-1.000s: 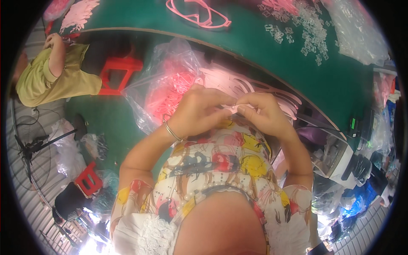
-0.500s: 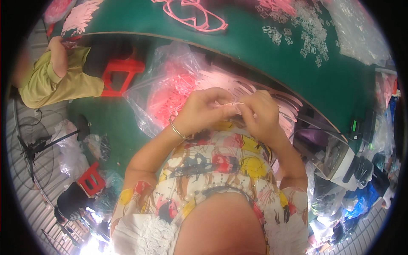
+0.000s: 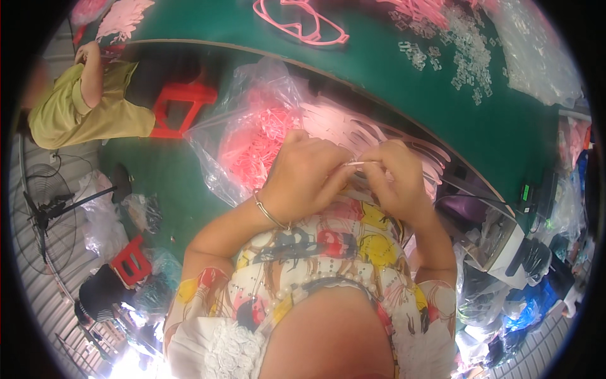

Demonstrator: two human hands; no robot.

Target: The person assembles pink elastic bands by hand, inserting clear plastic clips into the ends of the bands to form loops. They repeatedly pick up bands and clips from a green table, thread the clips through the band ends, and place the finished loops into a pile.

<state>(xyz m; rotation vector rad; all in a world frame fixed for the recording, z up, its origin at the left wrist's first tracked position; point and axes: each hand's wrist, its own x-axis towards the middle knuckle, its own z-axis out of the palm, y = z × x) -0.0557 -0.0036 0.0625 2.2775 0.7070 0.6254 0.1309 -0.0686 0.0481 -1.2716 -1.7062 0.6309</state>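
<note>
My left hand point(image 3: 304, 172) and my right hand point(image 3: 399, 180) are close together in front of my body, both with fingers closed in a pinch. Between the fingertips runs a short stretch of thin pale pink strip point(image 3: 362, 163); the rest of it is hidden by the fingers. Just beyond the hands lies a pile of pale pink strap-like pieces point(image 3: 338, 120). Left of that, a clear plastic bag point(image 3: 208, 142) holds a tangle of brighter pink thin straps point(image 3: 259, 148).
On the green table point(image 3: 391, 76) lie pink loop-shaped frames point(image 3: 328, 43), many small clear plastic clips point(image 3: 470, 60) and a clear plastic sheet point(image 3: 536, 63). A person in a yellow-green top point(image 3: 95, 117) is at the left, beside a red stool point(image 3: 170, 129). A fan point(image 3: 47, 218) stands behind them.
My left hand has rolled over so its back shows more, and both hands have drawn slightly apart, with the pale strip now showing straight between them. The view has shifted a little.
</note>
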